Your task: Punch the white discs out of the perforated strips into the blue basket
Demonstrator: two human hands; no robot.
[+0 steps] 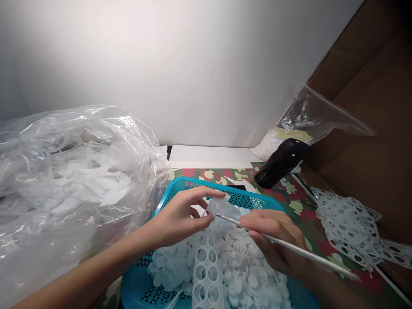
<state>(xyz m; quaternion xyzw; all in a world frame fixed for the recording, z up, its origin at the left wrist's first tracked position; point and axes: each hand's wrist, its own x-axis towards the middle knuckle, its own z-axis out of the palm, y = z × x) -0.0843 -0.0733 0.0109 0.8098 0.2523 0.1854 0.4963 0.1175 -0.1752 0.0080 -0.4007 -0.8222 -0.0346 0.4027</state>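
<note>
My left hand (189,214) pinches a translucent white plastic piece (222,207) between thumb and fingers, above the blue basket (128,285). Directly below hangs or lies a plastic strip (207,279) with paired round holes; whether it joins the pinched piece I cannot tell. My right hand (277,238) is closed around a long thin silvery stick (305,253). Its narrow tip meets the edge of the plastic piece by my left thumb. Many small white discs (243,257) fill the basket beneath both hands.
A large clear plastic bag (74,171) of white pieces bulges at left. Punched strips (347,223) pile up at right, near a cardboard wall (370,86). Behind the basket stand a black object (281,163) and another clear bag (299,116). A patterned cover (305,206) lies underneath.
</note>
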